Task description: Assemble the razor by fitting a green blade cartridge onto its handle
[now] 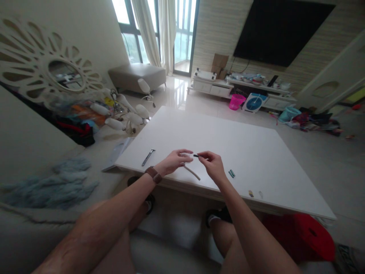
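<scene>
My right hand (211, 163) pinches a small dark cylindrical piece (195, 155) between thumb and fingertips. Facing it, my left hand (176, 159) curls around something pale and partly see-through, too blurred to name. A thin beige stick (193, 173) slants out below the left fingers towards the table's near edge; whether the hand touches it I cannot tell. Two small dark green cylinders (231, 173) lie side by side to the right of my right hand. On the left of the white table (216, 133) rests a slim metal tool (148, 156) with a bent head.
Near the front right edge lie a small yellow-and-grey piece (250, 193) and a clear piece (261, 194). A red cylindrical object (310, 236) stands by the table's near right side. White lamp parts (134, 118) crowd the floor at left; a pink basket (236, 102) sits beyond the table.
</scene>
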{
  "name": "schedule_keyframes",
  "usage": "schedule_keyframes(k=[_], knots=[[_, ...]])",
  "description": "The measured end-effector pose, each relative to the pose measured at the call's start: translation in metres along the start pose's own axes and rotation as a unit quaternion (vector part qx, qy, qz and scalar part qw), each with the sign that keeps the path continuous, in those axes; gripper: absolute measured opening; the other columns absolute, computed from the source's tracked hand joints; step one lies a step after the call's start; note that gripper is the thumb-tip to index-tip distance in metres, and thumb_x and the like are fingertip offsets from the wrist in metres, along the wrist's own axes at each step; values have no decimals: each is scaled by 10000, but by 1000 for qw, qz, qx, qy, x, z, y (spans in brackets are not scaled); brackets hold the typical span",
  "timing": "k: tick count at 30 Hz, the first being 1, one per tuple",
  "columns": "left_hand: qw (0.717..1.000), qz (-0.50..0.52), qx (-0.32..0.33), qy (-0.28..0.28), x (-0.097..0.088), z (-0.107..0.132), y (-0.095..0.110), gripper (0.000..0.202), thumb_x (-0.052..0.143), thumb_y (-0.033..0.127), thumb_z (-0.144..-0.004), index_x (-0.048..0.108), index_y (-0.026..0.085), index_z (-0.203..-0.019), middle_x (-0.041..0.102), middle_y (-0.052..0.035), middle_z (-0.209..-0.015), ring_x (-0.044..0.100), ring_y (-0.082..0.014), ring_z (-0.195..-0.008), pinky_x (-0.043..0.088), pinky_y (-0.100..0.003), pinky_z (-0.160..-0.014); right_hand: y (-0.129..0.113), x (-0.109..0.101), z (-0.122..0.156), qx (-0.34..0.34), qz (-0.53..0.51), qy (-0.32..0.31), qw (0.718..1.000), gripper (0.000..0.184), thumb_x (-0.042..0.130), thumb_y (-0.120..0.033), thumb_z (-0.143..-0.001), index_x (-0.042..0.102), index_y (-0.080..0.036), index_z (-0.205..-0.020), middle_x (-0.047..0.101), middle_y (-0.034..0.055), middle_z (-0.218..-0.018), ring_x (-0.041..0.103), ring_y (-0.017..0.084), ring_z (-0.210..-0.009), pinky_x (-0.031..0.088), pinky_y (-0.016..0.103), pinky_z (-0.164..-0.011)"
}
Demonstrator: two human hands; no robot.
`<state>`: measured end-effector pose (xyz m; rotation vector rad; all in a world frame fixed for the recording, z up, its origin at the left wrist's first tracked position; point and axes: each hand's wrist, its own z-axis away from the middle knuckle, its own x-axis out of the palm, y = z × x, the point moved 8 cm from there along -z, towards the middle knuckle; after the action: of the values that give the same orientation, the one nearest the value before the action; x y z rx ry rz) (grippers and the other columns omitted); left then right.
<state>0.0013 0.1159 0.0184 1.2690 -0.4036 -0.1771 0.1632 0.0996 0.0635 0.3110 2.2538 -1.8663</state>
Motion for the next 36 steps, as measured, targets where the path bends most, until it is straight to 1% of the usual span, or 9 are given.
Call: schedule_keyframes(k=[3,5,7,11,14,19,26,30,36], knots=[[998,46,-6,-30,15,8,-3,501,837,276,-709,662,195,-1171,589,-30,-885,638,-149,-823,542,-277,-687,1,-1,-2,5,-9,9,1000,158,713,-316,-775,764,-174,-820,758,53,-778,670,181,-703,504,287,-640],[998,59,-7,-36,18,12,-7,538,841,256,-705,614,213,-1191,577,-24,-904,687,-205,-875,589,-349,-706,0,-2,-3,2,-2,19,1000,157,724,-321,-771,755,-171,-805,750,52,-767,666,181,-696,501,289,-632],[998,63,-2,-27,18,14,-10,553,850,225,-692,568,210,-1168,586,-26,-943,720,-236,-877,602,-377,-713,-3,-2,-3,-9,13,24,1000,144,726,-315,-776,747,-173,-790,740,46,-758,663,179,-698,498,290,-637],[997,70,9,-24,22,16,-12,488,834,151,-684,545,156,-1077,637,-78,-1046,745,-227,-819,595,-395,-786,-15,7,-1,-61,42,9,997,112,721,-299,-797,745,-190,-781,725,45,-830,667,180,-778,497,287,-660],[997,76,19,-28,26,16,-11,483,823,108,-670,563,131,-1076,669,-94,-1031,741,-218,-817,585,-423,-841,-22,14,2,-97,62,-7,993,81,736,-286,-795,755,-208,-781,701,57,-935,660,192,-880,497,289,-675],[995,98,18,-19,26,17,-12,474,818,86,-649,579,121,-1057,696,-69,-935,733,-207,-808,583,-428,-861,-20,22,3,-107,85,-26,990,43,742,-264,-805,770,-232,-804,677,55,-960,642,200,-941,494,298,-699],[993,119,-13,-21,26,16,-14,339,731,87,-713,603,122,-1026,716,-70,-858,736,-195,-772,579,-377,-841,-13,27,0,-95,93,-26,991,59,737,-279,-812,777,-237,-800,668,58,-953,633,204,-927,499,310,-696],[991,135,-21,-8,23,15,-14,315,675,64,-726,595,130,-1024,721,-74,-847,743,-209,-771,582,-371,-830,-14,26,1,-98,97,-28,990,89,723,-300,-823,786,-246,-856,673,60,-958,636,205,-925,503,308,-690],[991,130,-29,9,21,15,-15,150,619,198,-864,591,136,-998,723,-123,-955,759,-238,-785,594,-341,-753,-16,17,0,-98,115,3,989,143,630,-272,-878,746,-211,-935,668,55,-947,640,182,-866,501,284,-665]])
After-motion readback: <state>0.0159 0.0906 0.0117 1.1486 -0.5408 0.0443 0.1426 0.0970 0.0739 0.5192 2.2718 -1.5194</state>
